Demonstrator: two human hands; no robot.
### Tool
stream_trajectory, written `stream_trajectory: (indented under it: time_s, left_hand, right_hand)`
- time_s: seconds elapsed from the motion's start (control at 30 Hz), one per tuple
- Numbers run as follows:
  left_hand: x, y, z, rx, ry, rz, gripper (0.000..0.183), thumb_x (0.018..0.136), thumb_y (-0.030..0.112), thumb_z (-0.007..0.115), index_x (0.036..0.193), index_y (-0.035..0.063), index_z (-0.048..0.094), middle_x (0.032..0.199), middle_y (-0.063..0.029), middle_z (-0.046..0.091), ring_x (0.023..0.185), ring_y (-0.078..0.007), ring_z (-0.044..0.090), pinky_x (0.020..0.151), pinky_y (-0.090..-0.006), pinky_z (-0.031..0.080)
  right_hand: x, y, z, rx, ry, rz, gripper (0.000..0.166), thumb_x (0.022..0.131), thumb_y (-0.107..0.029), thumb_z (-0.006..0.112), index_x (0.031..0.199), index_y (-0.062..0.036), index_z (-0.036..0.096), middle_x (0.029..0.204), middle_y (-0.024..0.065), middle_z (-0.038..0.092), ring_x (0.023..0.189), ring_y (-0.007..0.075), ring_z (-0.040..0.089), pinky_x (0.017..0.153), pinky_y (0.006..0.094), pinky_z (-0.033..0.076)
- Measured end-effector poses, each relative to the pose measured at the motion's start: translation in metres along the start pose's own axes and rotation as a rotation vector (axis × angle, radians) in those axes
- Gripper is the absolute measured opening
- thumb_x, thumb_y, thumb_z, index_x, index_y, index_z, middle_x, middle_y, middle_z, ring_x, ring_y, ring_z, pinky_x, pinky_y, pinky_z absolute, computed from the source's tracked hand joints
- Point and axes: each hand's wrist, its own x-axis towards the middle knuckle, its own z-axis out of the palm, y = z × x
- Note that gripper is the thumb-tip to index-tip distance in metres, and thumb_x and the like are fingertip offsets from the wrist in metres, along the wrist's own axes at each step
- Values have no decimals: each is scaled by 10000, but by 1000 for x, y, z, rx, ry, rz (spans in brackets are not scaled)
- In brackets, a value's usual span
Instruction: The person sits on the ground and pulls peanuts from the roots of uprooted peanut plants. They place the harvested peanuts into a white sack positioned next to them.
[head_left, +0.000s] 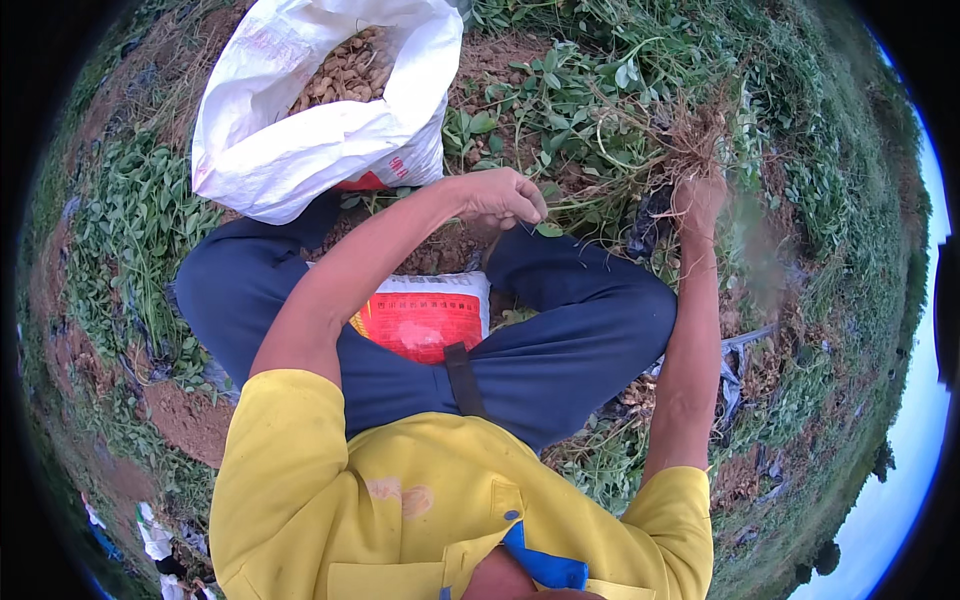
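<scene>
My right hand (699, 196), at the right, is closed around a bunch of uprooted peanut plants (694, 142), just below their tangled brown roots. Their thin stems trail left over the ground. My left hand (511, 201) is level with it near the middle, fingers bent and fingertips together beside a small green leaf (550, 230); whether a stem is pinched there cannot be made out. Beyond my left forearm stands an open white woven sack (300, 150) with peanuts in their shells (349, 67) inside.
A white and red printed sack (427, 322) bearing writing lies between my crossed legs (585, 315). Leafy green plants (555, 112) cover much of the reddish soil (187, 420). Torn plastic film (735, 367) lies beyond my right knee. White and blue items (154, 532) show at lower left.
</scene>
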Motion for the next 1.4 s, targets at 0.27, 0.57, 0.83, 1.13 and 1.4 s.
stream_trajectory:
  time_s: [0.27, 0.57, 0.83, 1.13, 1.4]
  left_hand:
    - [82, 9, 20, -434, 376, 326, 189, 847, 128, 666, 990, 5, 674, 681, -10, 591, 515, -66, 536, 397, -215, 355]
    - [100, 17, 32, 3, 143, -7, 381, 864, 221, 695, 1197, 46, 641, 614, 41, 508, 471, -43, 402, 422, -237, 299]
    - [122, -12, 19, 617, 495, 93, 206, 805, 156, 624, 916, 4, 710, 820, -168, 686, 705, -312, 663, 629, -431, 528]
    - [0, -16, -44, 1002, 507, 48, 233, 749, 141, 571, 753, -64, 682, 796, -282, 660, 731, -399, 663, 707, -434, 527]
    - [-192, 181, 19, 791, 579, 410, 266, 891, 220, 570, 1045, 31, 678, 756, -5, 611, 579, -58, 518, 556, -226, 419]
  right_hand:
    - [27, -37, -67, 839, -198, 619, 211, 877, -122, 638, 1044, 2, 677, 999, 100, 710, 899, 217, 666, 811, 329, 509]
    - [12, -28, -50, 973, -231, 651, 280, 870, -184, 630, 1078, 0, 659, 1018, 127, 697, 912, 245, 653, 816, 360, 493]
    - [20, -29, -60, 944, -214, 637, 269, 848, -104, 684, 1090, 11, 661, 1044, 106, 711, 935, 191, 675, 814, 314, 513]
    - [3, -7, -35, 541, -157, 437, 300, 868, -159, 616, 1144, -55, 670, 1111, 121, 698, 993, 281, 664, 861, 351, 495]
    - [33, -41, -83, 744, -144, 512, 379, 900, -283, 573, 1168, -27, 651, 1065, 157, 700, 985, 333, 647, 866, 404, 484]
